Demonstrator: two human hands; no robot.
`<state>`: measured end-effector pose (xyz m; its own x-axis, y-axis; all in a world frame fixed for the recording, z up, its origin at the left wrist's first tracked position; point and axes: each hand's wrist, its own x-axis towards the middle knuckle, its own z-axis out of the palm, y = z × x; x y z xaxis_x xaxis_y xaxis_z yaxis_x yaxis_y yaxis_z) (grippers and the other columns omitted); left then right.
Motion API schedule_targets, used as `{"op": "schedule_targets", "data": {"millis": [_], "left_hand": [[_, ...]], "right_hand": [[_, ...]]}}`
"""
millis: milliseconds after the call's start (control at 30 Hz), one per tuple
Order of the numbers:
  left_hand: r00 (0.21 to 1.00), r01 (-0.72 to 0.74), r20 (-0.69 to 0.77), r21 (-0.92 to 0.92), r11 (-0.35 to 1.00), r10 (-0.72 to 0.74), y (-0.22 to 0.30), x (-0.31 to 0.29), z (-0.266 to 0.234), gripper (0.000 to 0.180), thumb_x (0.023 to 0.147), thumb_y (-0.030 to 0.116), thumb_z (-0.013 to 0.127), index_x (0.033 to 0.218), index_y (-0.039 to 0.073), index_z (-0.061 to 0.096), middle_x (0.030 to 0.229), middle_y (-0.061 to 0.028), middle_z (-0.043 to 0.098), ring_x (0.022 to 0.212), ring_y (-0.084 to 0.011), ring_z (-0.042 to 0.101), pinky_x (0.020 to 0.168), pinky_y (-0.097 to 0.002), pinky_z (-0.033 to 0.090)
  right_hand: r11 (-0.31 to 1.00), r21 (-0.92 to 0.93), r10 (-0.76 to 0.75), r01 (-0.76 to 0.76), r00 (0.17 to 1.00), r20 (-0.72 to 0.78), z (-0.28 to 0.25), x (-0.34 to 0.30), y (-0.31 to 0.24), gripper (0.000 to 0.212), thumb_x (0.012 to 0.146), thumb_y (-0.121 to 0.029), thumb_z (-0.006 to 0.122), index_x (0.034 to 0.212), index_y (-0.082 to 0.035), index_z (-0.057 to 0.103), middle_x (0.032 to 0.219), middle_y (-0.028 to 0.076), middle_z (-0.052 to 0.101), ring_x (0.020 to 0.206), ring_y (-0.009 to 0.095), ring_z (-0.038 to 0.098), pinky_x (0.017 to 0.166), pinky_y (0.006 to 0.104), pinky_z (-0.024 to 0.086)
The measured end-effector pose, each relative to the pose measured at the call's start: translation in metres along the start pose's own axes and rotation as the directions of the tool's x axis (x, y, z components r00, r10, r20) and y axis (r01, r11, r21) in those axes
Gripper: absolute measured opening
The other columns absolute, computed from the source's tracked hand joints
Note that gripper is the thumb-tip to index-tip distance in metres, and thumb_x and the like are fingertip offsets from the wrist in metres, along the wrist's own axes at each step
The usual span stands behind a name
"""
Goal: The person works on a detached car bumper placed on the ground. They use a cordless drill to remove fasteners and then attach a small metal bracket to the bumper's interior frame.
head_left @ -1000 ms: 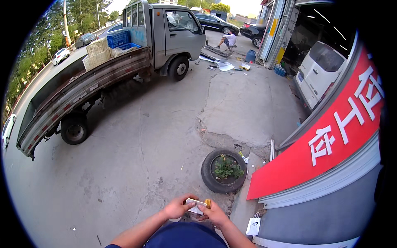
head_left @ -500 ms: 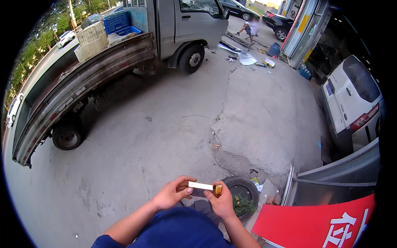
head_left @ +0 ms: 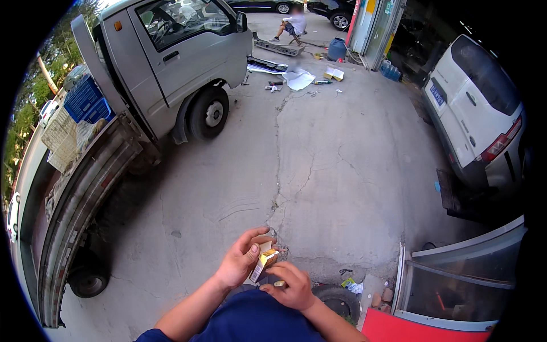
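Upright between my fingers and thumb, a small white and gold cigarette pack is held by my left hand. Its lid is flipped up, and orange-yellow ends show in a row at its mouth. Close beside it on the right, my right hand has its fingers curled, the fingertips near the pack's mouth. A small yellowish thing sits in that hand between thumb and fingers; its kind is too small to make out. Both hands are in front of my blue shirt.
A grey truck with blue crates stands left. To the right are a white van and a metal-framed glass panel. A tyre lies near my right forearm. Farther off, a person sits by scattered papers.
The pack has gone from lying level between both hands to standing in my left hand, its lid now up. My right hand has come off it and lower. The view has turned rightward.
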<state>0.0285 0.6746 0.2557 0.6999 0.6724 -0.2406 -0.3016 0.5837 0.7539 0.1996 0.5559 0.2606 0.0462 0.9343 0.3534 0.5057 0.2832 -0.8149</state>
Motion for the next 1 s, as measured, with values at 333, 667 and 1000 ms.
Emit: {"op": "schedule_targets", "data": {"millis": [333,667,1000], "left_hand": [[0.999,-0.045,0.032,0.547,0.836,0.033,0.009,0.099,-0.064,0.052,0.118,0.025,0.05,0.163,0.006,0.035,0.144,-0.0153,0.058,0.131,-0.0214,0.06,0.112,-0.0376,0.049],[0.898,0.207,0.28,0.414,0.886,-0.34,0.025,0.284,-0.095,0.059,0.112,0.027,0.065,0.16,0.004,0.041,0.144,-0.0147,0.061,0.133,-0.0222,0.06,0.114,-0.0377,0.049],[0.758,0.402,0.395,0.345,0.848,-0.52,0.01,0.412,-0.106,0.055,0.109,0.03,0.071,0.152,0.003,0.05,0.122,-0.0056,0.068,0.119,-0.0149,0.064,0.107,-0.0331,0.051]], "right_hand": [[0.933,0.136,0.301,-0.334,0.929,0.216,-0.002,0.113,0.103,0.023,0.097,-0.021,0.082,0.116,-0.009,0.077,0.1,0.007,0.069,0.079,0.021,0.07,0.071,0.0338,0.056],[0.844,0.257,0.497,-0.471,0.866,-0.045,-0.033,0.192,0.17,0.018,0.095,-0.011,0.083,0.11,-0.004,0.079,0.102,0.007,0.071,0.081,0.016,0.071,0.072,0.0288,0.059],[0.802,0.184,0.598,-0.569,0.762,-0.249,-0.049,0.247,0.233,0.022,0.087,-0.011,0.091,0.103,-0.003,0.079,0.096,0.006,0.071,0.082,0.014,0.07,0.069,0.0289,0.056]]}}
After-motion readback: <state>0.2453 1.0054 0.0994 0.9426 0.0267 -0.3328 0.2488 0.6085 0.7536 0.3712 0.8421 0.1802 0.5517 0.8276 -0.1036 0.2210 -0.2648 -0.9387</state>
